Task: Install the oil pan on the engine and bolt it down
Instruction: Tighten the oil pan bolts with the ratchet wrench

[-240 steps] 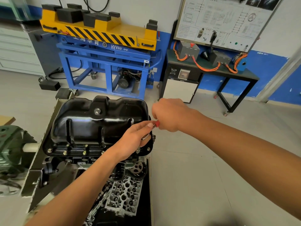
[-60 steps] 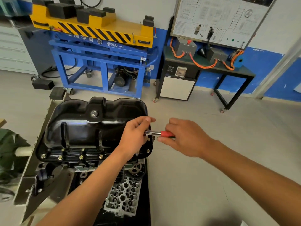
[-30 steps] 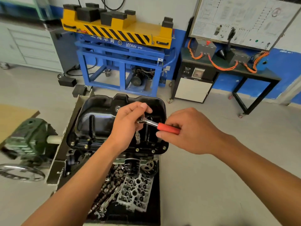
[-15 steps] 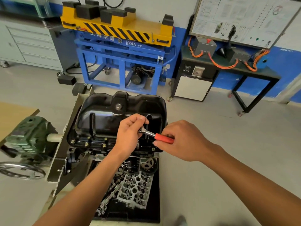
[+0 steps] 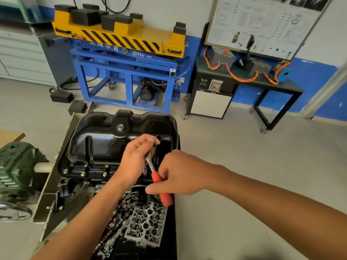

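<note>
A training workshop: grey floor, a blue-and-yellow lift stand (image 5: pixel 122 40) against the far wall. The black oil pan (image 5: pixel 105 139) sits on the upturned engine (image 5: pixel 75 186) in front of me. My left hand (image 5: pixel 135 160) curls over the head of the ratchet (image 5: pixel 155 178), steadying it at the pan's near flange. My right hand (image 5: pixel 180 173) is wrapped round its red handle, which points back toward me. The bolt beneath is hidden by my fingers. The risk, as I judge it, is that the socket tips off the bolt head and rounds it. Or I pull this corner down hard and the flange seats unevenly. Counted: one pan, one ratchet, one drain plug (image 5: pixel 120 127), and three bolt heads (image 5: pixel 82 173) showing along the near flange left of my hands.
</note>
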A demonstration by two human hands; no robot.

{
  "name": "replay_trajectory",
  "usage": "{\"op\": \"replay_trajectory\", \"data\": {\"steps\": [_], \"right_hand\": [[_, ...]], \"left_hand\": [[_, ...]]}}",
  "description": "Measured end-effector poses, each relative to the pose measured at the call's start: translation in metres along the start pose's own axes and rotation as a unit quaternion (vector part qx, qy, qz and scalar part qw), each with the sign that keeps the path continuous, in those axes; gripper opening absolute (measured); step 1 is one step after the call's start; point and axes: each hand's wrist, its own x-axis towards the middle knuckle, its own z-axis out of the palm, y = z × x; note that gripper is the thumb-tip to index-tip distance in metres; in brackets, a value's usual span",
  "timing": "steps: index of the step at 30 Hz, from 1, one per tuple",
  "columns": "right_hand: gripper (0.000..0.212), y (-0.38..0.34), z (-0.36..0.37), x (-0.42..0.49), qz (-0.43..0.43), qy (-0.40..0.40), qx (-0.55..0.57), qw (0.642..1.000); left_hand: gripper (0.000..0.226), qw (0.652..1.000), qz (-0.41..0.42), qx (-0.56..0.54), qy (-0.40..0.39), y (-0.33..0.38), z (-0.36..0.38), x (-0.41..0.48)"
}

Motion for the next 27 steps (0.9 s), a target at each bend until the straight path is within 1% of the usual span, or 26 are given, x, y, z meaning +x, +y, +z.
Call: {"op": "replay_trajectory", "data": {"steps": [3,5,8,10,11,12,14,16,17,19,20,21,23,24,27], "right_hand": [[0.058,0.001,-0.021,0.003,0.013,-0.085,-0.003,0.996],[0.055,0.001,-0.036,0.010,0.029,-0.143,-0.035,0.989],[0.046,-0.001,-0.057,0.028,0.069,-0.208,-0.154,0.964],[0.034,-0.002,-0.068,0.038,0.090,-0.216,-0.246,0.941],[0.029,-0.003,-0.072,0.042,0.089,-0.188,-0.290,0.934],[0.027,-0.004,-0.074,0.045,0.078,-0.132,-0.337,0.929],[0.034,-0.008,-0.072,0.049,0.032,0.008,-0.431,0.902],[0.039,-0.010,-0.064,0.053,-0.022,0.093,-0.472,0.876],[0.038,-0.010,-0.058,0.055,-0.035,0.113,-0.477,0.871],[0.022,-0.007,-0.051,0.058,-0.045,0.132,-0.463,0.875],[0.012,-0.003,-0.048,0.059,-0.049,0.139,-0.449,0.881],[0.009,0.001,-0.048,0.058,-0.050,0.144,-0.436,0.887],[0.013,0.007,-0.046,0.054,-0.052,0.145,-0.420,0.895],[0.015,0.010,-0.045,0.052,-0.053,0.147,-0.407,0.900],[0.017,0.013,-0.048,0.044,-0.034,0.138,-0.384,0.912]], "left_hand": [[0.022,1.000,-0.020,-0.015,-0.017,-0.001,-0.003,0.003],[0.022,0.999,-0.034,-0.007,-0.031,-0.003,-0.006,0.005],[0.026,0.997,-0.054,0.036,-0.044,-0.005,-0.009,0.008],[0.030,0.996,-0.065,0.036,-0.054,-0.007,-0.012,0.009],[0.032,0.996,-0.068,0.018,-0.060,-0.008,-0.014,0.009],[0.034,0.996,-0.066,-0.004,-0.068,-0.009,-0.015,0.009],[0.036,0.994,-0.059,-0.024,-0.091,-0.011,-0.018,0.008],[0.039,0.990,-0.054,-0.015,-0.126,-0.011,-0.018,0.004],[0.041,0.988,-0.050,-0.007,-0.144,-0.011,-0.018,0.002],[0.037,0.985,-0.041,0.004,-0.170,-0.008,-0.019,-0.002],[0.031,0.984,-0.040,0.008,-0.171,-0.006,-0.020,-0.003],[0.030,0.986,-0.042,0.012,-0.164,-0.003,-0.020,-0.004],[0.037,0.989,-0.042,0.013,-0.138,-0.001,-0.021,-0.002],[0.037,0.992,-0.034,0.013,-0.124,-0.001,-0.021,-0.002],[0.024,0.998,-0.013,0.032,-0.060,-0.001,-0.021,-0.003]]}}
